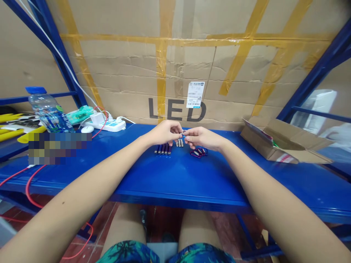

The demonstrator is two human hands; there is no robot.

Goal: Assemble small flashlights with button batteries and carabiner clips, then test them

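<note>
My left hand [166, 132] and my right hand [202, 138] meet above the blue table, fingertips pinched together on a small blue piece [183, 136]. It is too small and covered to name its kind. Just below them lie several small silver button cells [180, 143] in short rows. Beside my left hand, several dark purple-blue tubes with silver ends [162, 149] lie side by side, their far parts hidden by the hand. Several purple and blue carabiners [198, 152] rest overlapping under my right hand.
An open cardboard box [282, 144] stands at the right. On the left are a water bottle [49, 109], a white power strip [111, 125] with plugs, and a red cable [30, 186] over the table edge. A large cardboard wall marked LED [175, 84] closes the back.
</note>
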